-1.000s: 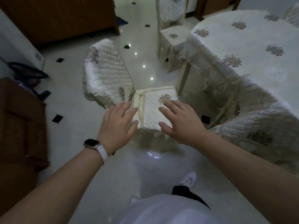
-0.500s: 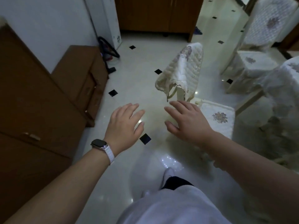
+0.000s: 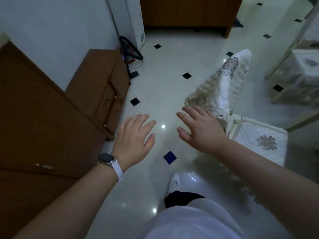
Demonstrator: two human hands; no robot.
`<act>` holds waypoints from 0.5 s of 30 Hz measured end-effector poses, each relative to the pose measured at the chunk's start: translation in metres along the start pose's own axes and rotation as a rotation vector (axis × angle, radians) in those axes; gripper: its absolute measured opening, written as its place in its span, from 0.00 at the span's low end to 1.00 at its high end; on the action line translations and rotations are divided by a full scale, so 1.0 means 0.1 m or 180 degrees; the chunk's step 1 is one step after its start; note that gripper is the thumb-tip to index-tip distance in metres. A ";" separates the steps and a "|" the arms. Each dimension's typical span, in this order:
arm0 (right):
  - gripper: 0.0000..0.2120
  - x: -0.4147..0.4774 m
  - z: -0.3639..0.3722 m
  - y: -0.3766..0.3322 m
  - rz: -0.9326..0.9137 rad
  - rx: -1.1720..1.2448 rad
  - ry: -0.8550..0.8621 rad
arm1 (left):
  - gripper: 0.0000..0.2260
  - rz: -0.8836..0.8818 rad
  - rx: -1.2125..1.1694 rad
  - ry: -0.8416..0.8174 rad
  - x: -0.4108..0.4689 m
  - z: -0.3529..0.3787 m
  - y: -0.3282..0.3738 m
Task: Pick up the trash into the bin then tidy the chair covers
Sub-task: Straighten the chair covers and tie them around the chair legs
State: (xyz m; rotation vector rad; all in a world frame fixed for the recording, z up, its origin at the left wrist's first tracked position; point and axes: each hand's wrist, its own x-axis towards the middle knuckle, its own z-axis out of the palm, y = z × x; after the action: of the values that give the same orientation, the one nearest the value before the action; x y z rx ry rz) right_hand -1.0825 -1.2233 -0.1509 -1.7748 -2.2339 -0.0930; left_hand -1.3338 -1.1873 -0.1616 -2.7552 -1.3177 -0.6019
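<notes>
A chair with a white quilted cover stands at the right; its backrest cover (image 3: 222,87) hangs rumpled, and its seat cover (image 3: 259,137) shows a flower pattern. My left hand (image 3: 133,138), with a watch on the wrist, hovers over the floor, fingers spread and holding nothing. My right hand (image 3: 200,128) is also held out with straight fingers, just left of the chair's backrest and not touching it. No trash and no bin are in view.
A brown wooden cabinet (image 3: 96,87) and a larger brown unit (image 3: 34,128) line the left wall. A black vacuum hose (image 3: 131,50) lies by a white appliance (image 3: 133,19). A second covered chair (image 3: 302,69) stands at the far right. The tiled floor (image 3: 164,94) runs between them.
The view has swung left, away from the covered table and chair seat toward the wall cabinets. Both hands stay held out in front with fingers spread, holding nothing.
</notes>
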 end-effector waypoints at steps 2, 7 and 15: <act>0.24 0.24 0.07 0.21 0.0140 0.0060 0.0027 | 0.16 0.0121 0.0017 -0.0032 0.32 0.10 -0.13; 0.24 0.66 0.17 0.65 0.0283 0.0221 0.0016 | 0.16 0.0402 0.0139 -0.0056 1.07 0.23 -0.27; 0.23 1.35 0.12 0.89 0.0302 0.0058 0.0261 | 0.17 0.0505 0.0101 0.0035 1.82 0.24 -0.68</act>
State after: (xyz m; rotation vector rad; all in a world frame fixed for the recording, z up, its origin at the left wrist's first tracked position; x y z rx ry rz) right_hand -1.0267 -1.0715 -0.1379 -1.8300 -2.0841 -0.1228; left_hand -1.2743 -1.0040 -0.1287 -2.7915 -1.0831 -0.5793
